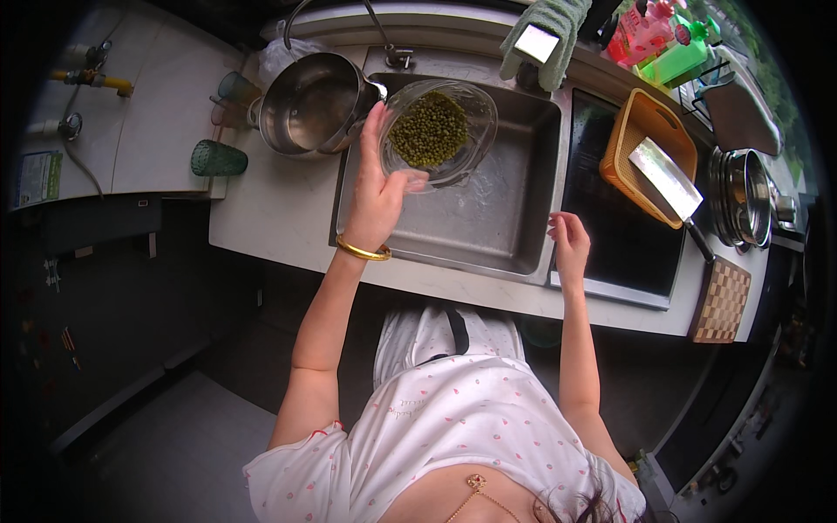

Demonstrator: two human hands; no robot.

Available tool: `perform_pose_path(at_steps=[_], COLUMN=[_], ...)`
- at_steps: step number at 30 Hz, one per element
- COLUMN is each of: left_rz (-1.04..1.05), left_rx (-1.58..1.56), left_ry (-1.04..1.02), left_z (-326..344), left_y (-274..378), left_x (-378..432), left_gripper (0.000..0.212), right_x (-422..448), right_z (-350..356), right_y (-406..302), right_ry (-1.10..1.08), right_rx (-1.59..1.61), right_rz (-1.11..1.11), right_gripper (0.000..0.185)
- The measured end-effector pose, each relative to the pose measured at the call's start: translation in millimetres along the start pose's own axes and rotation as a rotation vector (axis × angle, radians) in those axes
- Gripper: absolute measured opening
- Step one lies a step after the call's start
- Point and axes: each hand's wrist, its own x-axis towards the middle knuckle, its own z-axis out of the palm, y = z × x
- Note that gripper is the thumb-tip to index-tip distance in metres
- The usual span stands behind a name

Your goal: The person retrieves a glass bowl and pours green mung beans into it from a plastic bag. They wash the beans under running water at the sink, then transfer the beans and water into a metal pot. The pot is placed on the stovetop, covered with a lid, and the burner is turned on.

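My left hand [379, 193] grips the near left rim of a clear bowl [480, 121], which is tilted over the stainless steel sink [471, 229]. Small green beans [428, 129] lie in the bowl, gathered towards its far left side. To the left of the bowl, close to my fingertips, a steel pot [310, 104] stands on the counter, its inside showing. My right hand [571, 245] hovers by the sink's right edge, fingers loosely curled, with nothing seen in it.
Green glass tumbler [219, 158] on the counter at left; faucet [397, 57] behind the sink. Green towel [562, 39] at the back. At right are an orange plastic basket [618, 140], a cleaver [664, 176] lying across it, stacked steel bowls [749, 196] and a checkered wooden board [722, 301].
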Motion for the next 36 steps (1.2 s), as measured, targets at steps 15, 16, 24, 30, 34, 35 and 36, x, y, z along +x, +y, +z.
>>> perform_pose_path(at_steps=[15, 16, 24, 30, 34, 35, 36], left_rz=[0.089, 0.097, 0.13, 0.141, -0.013, -0.078, -0.11], left_rx=[0.074, 0.078, 0.122, 0.104, -0.02, -0.073, -0.124], left_ry=[-0.016, -0.012, -0.006, -0.003, 0.012, 0.016, 0.013], left_z=[-3.4, -2.7, -3.2, -3.8, 1.4, 2.3, 2.3], left_y=[-0.2, -0.2, 2.8, 2.6, 2.0, -1.1, -6.9], left_x=[-1.6, -1.5, -0.5, 1.9, -1.0, -2.9, -4.2], left_gripper=[0.078, 0.078, 0.077, 0.078, 0.078, 0.078, 0.077], right_x=[-1.4, -1.1, 1.7, 3.9, 15.9, 23.4, 40.5], right_z=[2.3, 2.2, 4.8, 6.9, 4.3, 4.5, 6.8], right_y=[0.1, 0.2, -2.1, -1.4, 4.6, 7.5, 9.4], right_ry=[-0.021, -0.022, -0.026, -0.027, -0.041, -0.046, -0.043], right_rx=[0.01, 0.01, 0.007, 0.005, -0.057, -0.086, -0.186], right_rz=[0.018, 0.02, 0.004, 0.003, -0.015, -0.025, -0.098], right_gripper=[0.015, 0.015, 0.015, 0.014, 0.013, 0.012, 0.012])
